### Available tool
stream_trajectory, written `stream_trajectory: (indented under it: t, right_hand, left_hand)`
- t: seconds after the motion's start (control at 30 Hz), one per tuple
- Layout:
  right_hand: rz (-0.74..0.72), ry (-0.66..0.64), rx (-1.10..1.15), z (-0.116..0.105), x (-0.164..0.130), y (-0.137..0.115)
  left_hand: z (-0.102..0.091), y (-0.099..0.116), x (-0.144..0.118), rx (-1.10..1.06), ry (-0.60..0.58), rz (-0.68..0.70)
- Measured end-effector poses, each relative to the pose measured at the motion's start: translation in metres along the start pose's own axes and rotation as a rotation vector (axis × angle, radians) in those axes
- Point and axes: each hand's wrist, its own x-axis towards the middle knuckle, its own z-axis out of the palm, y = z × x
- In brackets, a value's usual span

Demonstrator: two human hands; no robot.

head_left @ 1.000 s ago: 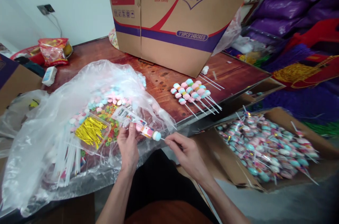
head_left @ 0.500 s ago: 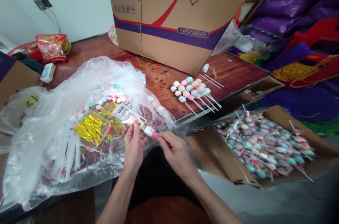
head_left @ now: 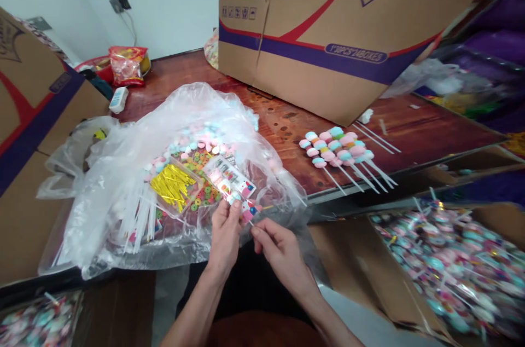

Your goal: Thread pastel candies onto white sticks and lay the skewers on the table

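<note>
Over the near edge of a table (head_left: 283, 117), a person's left hand (head_left: 225, 232) pinches a wrapped candy stick (head_left: 231, 180) between thumb and fingers, while the right hand (head_left: 279, 246), just beside it, has thumb and forefinger closed together at its lower end; whether on bare stick or wrapper is too small to tell. Good handling here would likely mean a light left grip that spares the soft pieces, with the right fingertips drawing the wrapper snug and even around the stick. The piece lies tilted, its clear printed sleeve glossy, broad and flat beyond the left fingertips, narrowing toward the right ones, with patches of pink, white and blue. A short gold strip (head_left: 267, 207) juts out above the right fingertips.

To the right hand's right, an open box (head_left: 348, 248) holds a heap of wrapped sticks (head_left: 459, 265). Beyond the left hand, gold ties (head_left: 174, 185) sit beside ring-shaped candies (head_left: 207, 194), with clear plastic (head_left: 90, 215) spread around. Beyond the right hand lie unwrapped skewers (head_left: 336, 147); farthest from both stands a printed carton (head_left: 303, 68).
</note>
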Motion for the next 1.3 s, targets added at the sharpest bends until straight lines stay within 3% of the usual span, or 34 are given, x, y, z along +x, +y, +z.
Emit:
stream_trajectory:
  t: [0.2,0.33,0.43,0.53,0.6,0.63,0.77,0.83,0.93,1.17,1.3]
  right_hand:
    - [0.07,-0.129,0.162,0.021,0.007,0.001]
    - [-0.023,-0.13,0.065,0.035,0.016,-0.014]
    - [-0.034,-0.144,0.138,0.051,0.027,-0.03]
    - [0.025,-0.38,0.177,0.069,0.038,-0.047]
    - [-0.04,-0.553,-0.028,0.082,0.048,-0.06]
    - [-0.122,-0.566,-0.207,0.089,0.055,-0.066]
    - [-0.451,-0.334,-0.958,0.126,0.088,-0.083]
    - [-0.481,-0.346,-1.174,0.144,0.102,-0.085]
    - [-0.445,-0.437,-1.329,0.161,0.114,-0.083]
    - [-0.457,-0.381,-1.265,0.153,0.116,-0.076]
    - [-0.471,-0.2,-0.8,0.131,0.112,-0.074]
  left_hand:
    - [-0.018,0.012,-0.007,-0.011,-0.004,-0.03]
    - [-0.028,0.023,-0.014,-0.012,0.03,0.044]
    - [-0.04,0.035,-0.022,-0.026,0.024,0.099]
    - [-0.057,0.056,-0.032,-0.099,-0.037,0.093]
    - [-0.072,0.073,-0.035,-0.172,0.025,0.152]
    - [-0.08,0.08,-0.035,-0.21,0.086,0.21]
    - [-0.108,0.1,-0.032,-0.272,0.329,0.394]
    - [-0.118,0.101,-0.03,-0.266,0.376,0.372]
    - [-0.126,0.096,-0.029,-0.261,0.388,0.346]
    - [-0.127,0.095,-0.023,-0.202,0.397,0.405]
    - [-0.122,0.096,-0.017,-0.184,0.396,0.357]
